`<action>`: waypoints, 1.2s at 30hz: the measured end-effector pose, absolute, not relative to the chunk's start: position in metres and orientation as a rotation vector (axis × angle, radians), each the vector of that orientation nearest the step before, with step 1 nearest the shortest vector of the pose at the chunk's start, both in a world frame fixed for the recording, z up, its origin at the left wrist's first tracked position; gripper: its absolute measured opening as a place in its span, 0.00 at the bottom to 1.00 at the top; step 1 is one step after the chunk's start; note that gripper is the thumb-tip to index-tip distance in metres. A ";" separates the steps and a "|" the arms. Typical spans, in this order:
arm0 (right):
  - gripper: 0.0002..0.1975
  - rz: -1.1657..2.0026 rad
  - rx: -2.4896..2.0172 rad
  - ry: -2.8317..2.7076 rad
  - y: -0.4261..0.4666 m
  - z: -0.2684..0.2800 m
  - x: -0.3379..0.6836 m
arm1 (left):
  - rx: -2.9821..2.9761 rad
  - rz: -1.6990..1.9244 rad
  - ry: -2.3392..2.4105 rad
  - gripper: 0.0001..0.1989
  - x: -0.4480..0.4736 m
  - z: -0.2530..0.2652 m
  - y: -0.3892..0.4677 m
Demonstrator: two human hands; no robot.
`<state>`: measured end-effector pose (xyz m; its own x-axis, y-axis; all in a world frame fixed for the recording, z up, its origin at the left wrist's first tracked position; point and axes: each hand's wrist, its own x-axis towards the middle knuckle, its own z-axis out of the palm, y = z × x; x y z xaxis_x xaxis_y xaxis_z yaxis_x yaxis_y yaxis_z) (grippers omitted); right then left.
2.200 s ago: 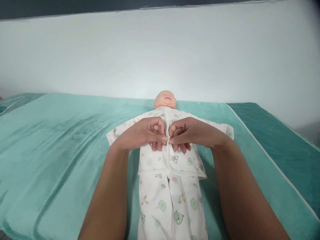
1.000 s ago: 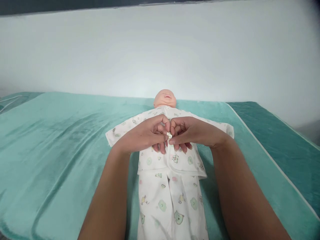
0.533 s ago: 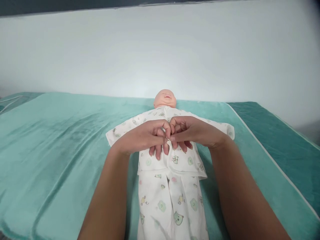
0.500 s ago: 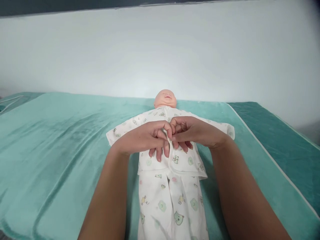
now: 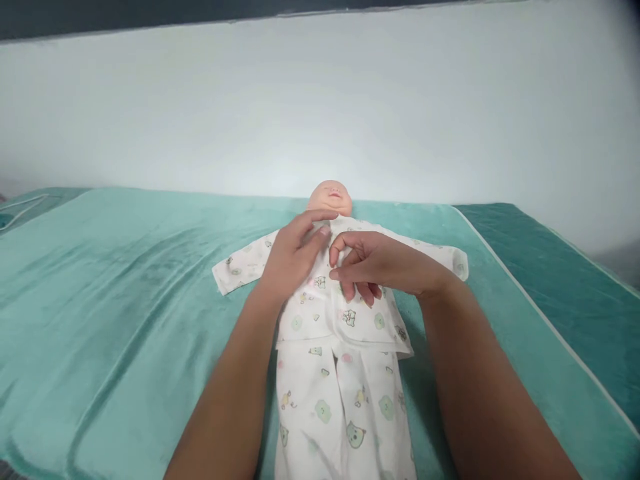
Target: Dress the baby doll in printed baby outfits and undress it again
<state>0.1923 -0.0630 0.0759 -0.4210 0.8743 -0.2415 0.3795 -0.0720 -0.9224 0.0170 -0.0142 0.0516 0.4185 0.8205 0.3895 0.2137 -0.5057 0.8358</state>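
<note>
A baby doll (image 5: pixel 331 197) lies on its back with its head at the far end and its sleeves spread to both sides. It wears a white shirt (image 5: pixel 307 321) printed with small animals, and matching white pants (image 5: pixel 325 427). Over the upper chest, close to the collar, my left hand (image 5: pixel 295 253) is open with its fingers stretched out. My right hand (image 5: pixel 387 263) hovers at the middle of the shirt front, fingers loosely bent, a small gap between thumb and index finger. Nothing shows in either hand. Part of the shirt's front edge is hidden behind my hands.
A light green sheet (image 5: pixel 130 293) with wrinkles on the left covers the bed under the doll. Darker green cloth (image 5: pixel 545 267) shows along the right side. A white wall (image 5: pixel 320 100) rises behind the far edge. A thin white cord-like strip (image 5: pixel 25 207) is at far left.
My left hand has left the middle of the shirt front, moving up toward the collar and opening. My right hand has stayed nearly in place, its pinch loosening off the shirt edge.
</note>
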 end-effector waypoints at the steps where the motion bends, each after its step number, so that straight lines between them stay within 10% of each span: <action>1: 0.11 1.485 -1.376 -1.801 -0.064 0.078 0.190 | 2.015 1.025 0.901 0.15 0.019 0.051 -0.014; 25: 0.08 1.370 -1.293 -1.715 -0.062 0.074 0.185 | 2.078 0.840 1.036 0.22 0.018 0.043 -0.006; 36: 0.09 0.383 -1.324 -1.432 -0.027 0.024 0.184 | 2.194 0.837 1.021 0.22 0.014 0.038 -0.002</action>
